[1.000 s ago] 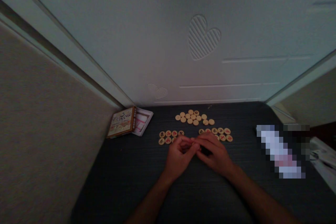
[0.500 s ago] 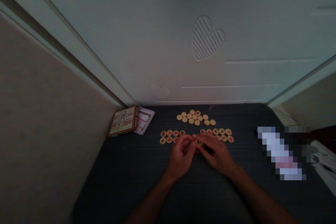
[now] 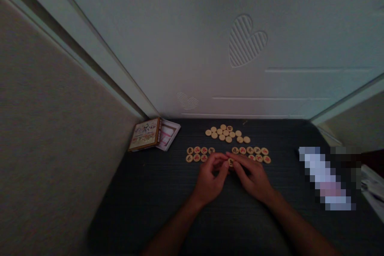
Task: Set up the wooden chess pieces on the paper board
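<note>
Both forearms come in from the bottom edge and meet in the middle of the dark mat (image 3: pixel 144 208). The left hand (image 3: pixel 210 180) is curled, knuckles up, thumb and forefinger drawn together at their tips. The right hand (image 3: pixel 255 176) lies flatter, its fingers (image 3: pixel 240 160) stretched forward and left.

And right where the two sets of fingertips meet sits the round chess piece (image 3: pixel 230 162), marked face up. The left thumb tip is at its left edge, and the right forefinger runs along its far right side. Both hands are on it, but it's too dark to tell which one truly grips it, or whether it lies on the mat or is raised.

Just past the fingertips are two short double rows of marked pieces: the left rows (image 3: pixel 198 154) beyond the left hand, the right rows (image 3: pixel 253 154) beyond the right, with the held piece in the gap between them.

Farther on, a cluster of blank-faced pieces (image 3: pixel 227 133) lies close together.

Off to the far left, a printed box (image 3: pixel 145 134) lies against the wall, with a white leaflet (image 3: pixel 170 131) touching its right side.

At the back stands a pale door (image 3: pixel 210 48) with a raised, striped heart (image 3: pixel 247 40).
</note>
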The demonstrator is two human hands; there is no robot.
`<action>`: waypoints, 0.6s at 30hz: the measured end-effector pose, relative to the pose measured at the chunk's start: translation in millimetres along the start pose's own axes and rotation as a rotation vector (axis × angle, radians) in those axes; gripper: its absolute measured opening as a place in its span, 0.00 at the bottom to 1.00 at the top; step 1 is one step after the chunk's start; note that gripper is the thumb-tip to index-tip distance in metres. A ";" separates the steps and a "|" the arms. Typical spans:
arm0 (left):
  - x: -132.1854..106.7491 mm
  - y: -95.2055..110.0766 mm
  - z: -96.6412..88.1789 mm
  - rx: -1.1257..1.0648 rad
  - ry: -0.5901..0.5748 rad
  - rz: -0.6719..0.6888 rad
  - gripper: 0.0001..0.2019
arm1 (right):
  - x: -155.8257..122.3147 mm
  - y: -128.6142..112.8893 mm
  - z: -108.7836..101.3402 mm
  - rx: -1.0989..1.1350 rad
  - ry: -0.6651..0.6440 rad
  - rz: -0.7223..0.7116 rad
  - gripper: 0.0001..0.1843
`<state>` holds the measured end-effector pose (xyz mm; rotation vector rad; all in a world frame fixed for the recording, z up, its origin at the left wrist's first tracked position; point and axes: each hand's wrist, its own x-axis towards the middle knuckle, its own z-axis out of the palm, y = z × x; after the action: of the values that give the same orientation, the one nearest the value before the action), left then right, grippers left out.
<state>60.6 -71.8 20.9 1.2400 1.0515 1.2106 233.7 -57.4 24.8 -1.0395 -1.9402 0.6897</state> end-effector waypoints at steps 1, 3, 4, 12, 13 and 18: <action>-0.3 -0.5 0.2 0.014 -0.005 0.011 0.06 | -0.4 0.1 0.1 0.002 0.009 0.015 0.20; -0.7 -1.2 1.0 0.043 -0.017 0.032 0.09 | -1.1 0.3 0.3 0.000 0.026 0.047 0.17; -0.9 -1.3 1.5 0.054 -0.024 0.040 0.11 | -1.5 0.4 0.4 -0.004 0.033 0.062 0.16; -2.2 -1.6 2.5 0.095 -0.051 0.048 0.12 | -3.6 5.7 1.4 -0.016 0.091 0.131 0.10; -2.4 -1.6 2.3 0.104 -0.050 0.051 0.12 | -3.6 6.0 1.2 -0.015 0.089 0.122 0.09; -2.9 0.4 0.9 0.157 -0.038 0.056 0.10 | -2.1 5.6 0.0 -0.050 0.113 0.059 0.06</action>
<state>61.1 -74.8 21.1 1.4165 1.1071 1.1601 236.8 -56.4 19.7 -1.1461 -1.8441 0.6050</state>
